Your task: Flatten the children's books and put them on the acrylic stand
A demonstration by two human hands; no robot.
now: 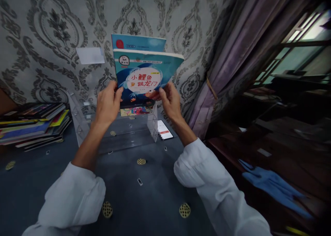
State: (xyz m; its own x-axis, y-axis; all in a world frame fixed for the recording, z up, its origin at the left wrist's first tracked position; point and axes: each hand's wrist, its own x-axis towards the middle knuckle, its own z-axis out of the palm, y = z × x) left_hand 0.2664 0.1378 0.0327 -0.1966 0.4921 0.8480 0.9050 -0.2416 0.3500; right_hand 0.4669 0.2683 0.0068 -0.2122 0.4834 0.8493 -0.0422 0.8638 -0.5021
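A blue picture book (pixel 139 67) with red Chinese lettering is held upright, cover facing me. My left hand (pixel 108 99) grips its lower left edge, and my right hand (pixel 169 99) grips its lower right side. Behind it a second blue book (pixel 152 43) shows its top edge; whether a hand touches that one is hidden. A colourful strip (pixel 137 111) shows just under the held book. Below and behind my hands stands a clear plastic rack (pixel 126 141) on the dark table.
A pile of books (pixel 33 125) lies at the left. A lit phone (pixel 164 129) rests right of the rack. A white card (pixel 90 55) is on the patterned wall. A blue cloth (pixel 271 184) lies at the right, beyond a purple curtain (pixel 219 67).
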